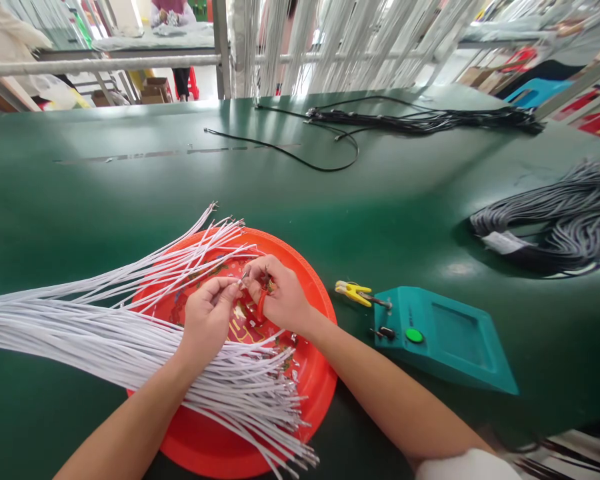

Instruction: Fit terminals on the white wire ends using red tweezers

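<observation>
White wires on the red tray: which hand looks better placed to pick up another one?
Probably the left hand: it lies right over the white wires fanned across the tray, while the right hand holds a small red tool.

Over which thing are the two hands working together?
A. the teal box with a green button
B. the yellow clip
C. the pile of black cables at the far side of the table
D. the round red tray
D: the left hand and the right hand meet above the red tray, among the white wires; the teal box lies apart, to the right.
</observation>
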Tool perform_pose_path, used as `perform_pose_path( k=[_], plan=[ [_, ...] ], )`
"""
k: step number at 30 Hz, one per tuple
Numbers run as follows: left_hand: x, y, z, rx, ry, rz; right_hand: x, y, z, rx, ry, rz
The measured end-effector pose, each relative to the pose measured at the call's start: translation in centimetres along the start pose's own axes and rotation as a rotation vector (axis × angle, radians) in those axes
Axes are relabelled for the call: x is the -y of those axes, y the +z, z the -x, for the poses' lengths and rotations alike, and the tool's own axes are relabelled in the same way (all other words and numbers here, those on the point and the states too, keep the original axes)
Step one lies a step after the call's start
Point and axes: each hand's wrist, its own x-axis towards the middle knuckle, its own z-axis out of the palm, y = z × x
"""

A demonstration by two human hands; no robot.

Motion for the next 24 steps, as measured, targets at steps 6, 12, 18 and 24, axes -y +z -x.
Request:
perform_pose_path(
  k=[6,12,18,24],
  plan=[
    [0.24,-0.09,-0.11,-0.001,0.002,0.002,0.26,-0.06,-0.21,0.011,0.055,-0.024],
    [-0.13,-0.03,-0.10,-0.036,0.005,0.002,-0.29,-0.05,-0.05,-0.007,0.122,-0.185],
    [-0.08,-0.02,-0.08,-0.008,-0.034,0.008,-0.17,-0.07,-0.12,-0.006,0.126,-0.137],
    [-0.13,-0.06,-0.07,0.007,-0.077,0.038,0.36,-0.03,-0.23,0.004,0.074,-0.034]
  ],
)
